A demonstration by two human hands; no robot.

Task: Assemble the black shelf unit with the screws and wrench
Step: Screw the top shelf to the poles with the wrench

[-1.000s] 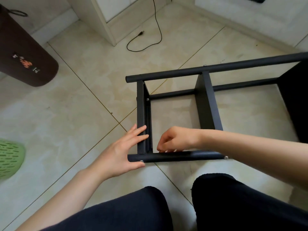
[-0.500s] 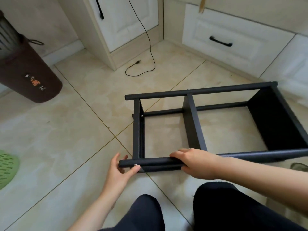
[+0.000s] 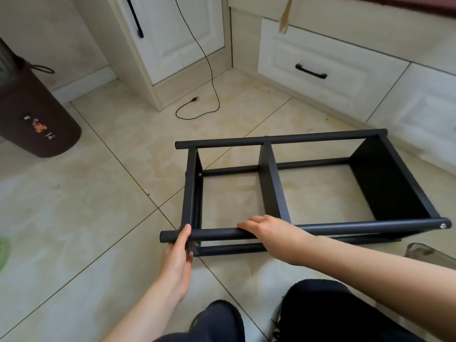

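Mostly floor: beige tiled floor (image 3: 86, 213), with the black shelf unit (image 3: 271, 183) lying on its side on it, in front of the white drawer cabinet (image 3: 320, 70). Shelf unit has round tubes running left-right, three flat panels between them, the solid one at its right end. Dark brown bin (image 3: 37, 119) stands well left of the shelf unit, a black cable (image 3: 209, 77) trails on the floor beyond it, near the cabinet. Right hand (image 3: 269, 230) lies over the shelf unit's near upper tube (image 3: 217, 234), around mid-length, fingers together and curled over the tube's top. Left hand (image 3: 176, 257) at the near left corner, thumb hooked over the same tube by its end, fingers underneath mostly hidden, cannot tell their spread. Silver screw head (image 3: 443, 225) shows at the tube's right end. Smaller screw (image 3: 199, 174) on the left panel's far side.
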